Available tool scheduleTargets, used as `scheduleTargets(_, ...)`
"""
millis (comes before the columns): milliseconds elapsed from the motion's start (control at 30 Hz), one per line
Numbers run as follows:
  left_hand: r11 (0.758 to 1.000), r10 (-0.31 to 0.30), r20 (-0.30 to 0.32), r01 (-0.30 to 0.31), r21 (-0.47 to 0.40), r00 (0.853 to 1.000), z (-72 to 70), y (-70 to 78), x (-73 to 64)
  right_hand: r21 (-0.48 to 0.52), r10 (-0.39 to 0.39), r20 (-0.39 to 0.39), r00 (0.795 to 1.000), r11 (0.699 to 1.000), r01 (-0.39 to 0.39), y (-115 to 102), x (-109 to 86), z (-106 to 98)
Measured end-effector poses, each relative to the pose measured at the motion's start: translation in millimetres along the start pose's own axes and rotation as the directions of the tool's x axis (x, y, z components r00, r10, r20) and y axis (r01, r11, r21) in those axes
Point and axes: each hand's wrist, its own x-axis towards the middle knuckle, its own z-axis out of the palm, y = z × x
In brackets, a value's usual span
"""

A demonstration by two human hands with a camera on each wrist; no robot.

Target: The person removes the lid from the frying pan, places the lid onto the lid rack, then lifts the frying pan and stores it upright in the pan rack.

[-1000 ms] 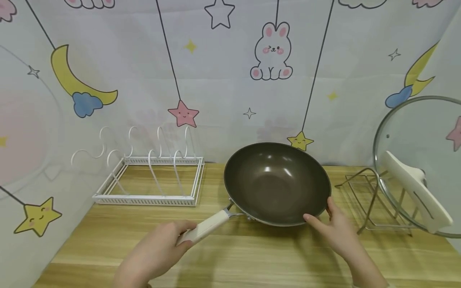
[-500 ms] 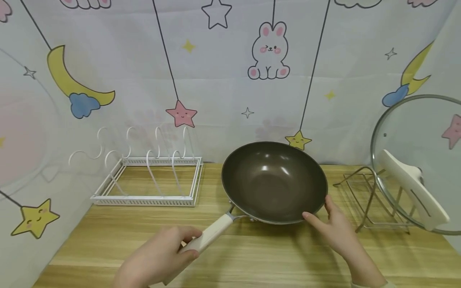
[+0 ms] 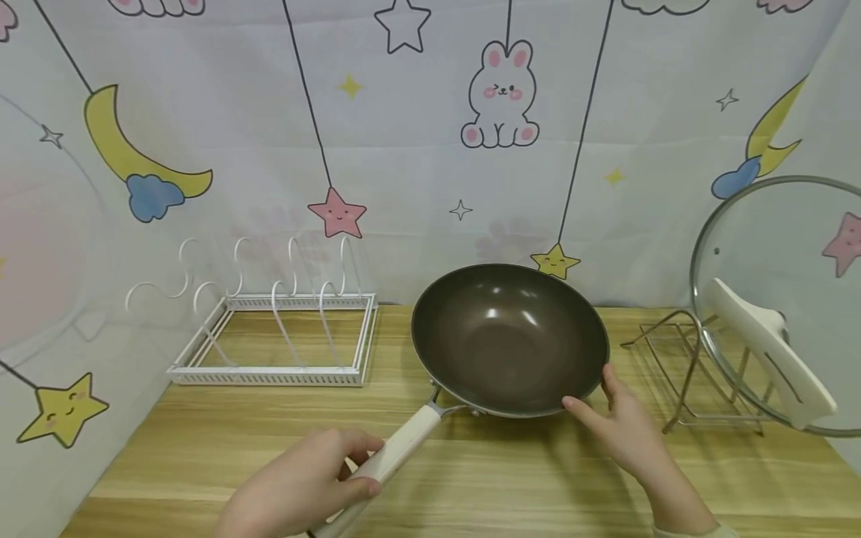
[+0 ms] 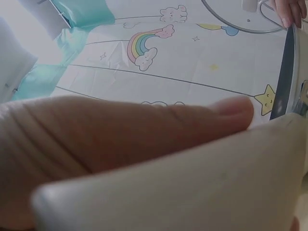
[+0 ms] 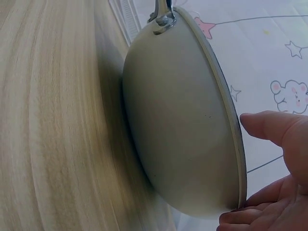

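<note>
Steadying the wok [image 3: 511,340]: both hands, centre of the head view, presumably sharing its weight.
Handle [image 3: 406,441]: gripped by the left hand [image 3: 292,482], lower middle.
Rim [image 5: 234,120]: pinched by the right hand [image 3: 625,430], right of centre, likely for balance.
Pale underside [image 5: 173,120]: only the right wrist view shows it.
White rack [image 3: 269,376]: left of the head view.
Wire stand [image 3: 690,379]: far right, apparently propping the glass lid [image 3: 773,239].

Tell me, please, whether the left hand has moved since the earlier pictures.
Yes, the left hand shifted right and nearer the person relative to the white rack.
</note>
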Motion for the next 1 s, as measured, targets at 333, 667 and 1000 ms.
scheduleTargets(333, 1.000, 0.006, 0.041, -0.005, -0.028, 0.999, 0.3, -1.7, -0.9, 0.066, -0.009, -0.007, 1.000, 0.998, 0.009, 3, 3.6, 3)
scheduleTargets(667, 0.998, -0.029, 0.090, 0.033, -0.045, 0.996, 3.8, -2.2, 3.8, 0.146, 0.013, 0.003, 1.000, 0.989, -0.013, 9, 2.0, 5)
scheduleTargets(1000, 0.942, 0.095, 0.192, -0.025, -0.334, 0.977, 2.1, -21.8, 17.3, 0.103, -0.005, 0.001, 1.000, 0.995, 0.005, 6, 9.7, 0)
